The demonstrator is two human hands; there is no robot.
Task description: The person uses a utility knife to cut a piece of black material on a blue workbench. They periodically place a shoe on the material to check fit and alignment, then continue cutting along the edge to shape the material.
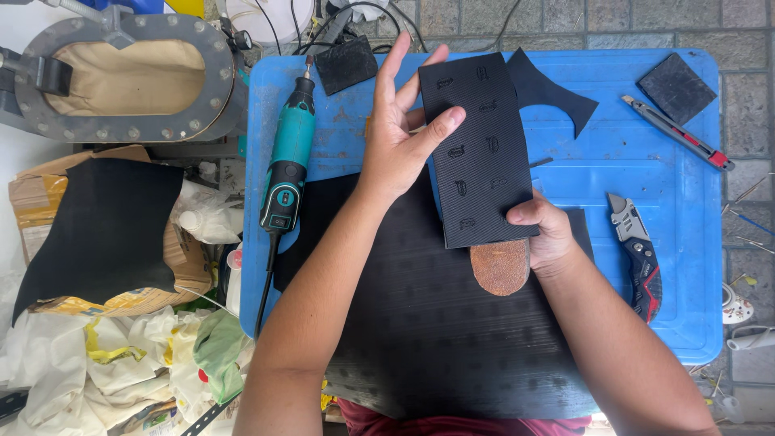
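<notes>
My left hand (pixel 397 137) lies open, fingers spread, thumb pressed flat on the black rubber strip (pixel 478 149). My right hand (pixel 549 234) is closed on the strip's near right corner, pinching it against the brown sole (pixel 501 266) underneath, whose rounded end sticks out toward me. The strip's long axis runs away from me, tilted slightly left at the far end. Both rest over the large black rubber sheet (pixel 436 323) on the blue surface (pixel 646 161). The teal rotary tool (pixel 288 157) lies just left of my left hand; the folding utility knife (pixel 638 254) lies right of my right hand.
</notes>
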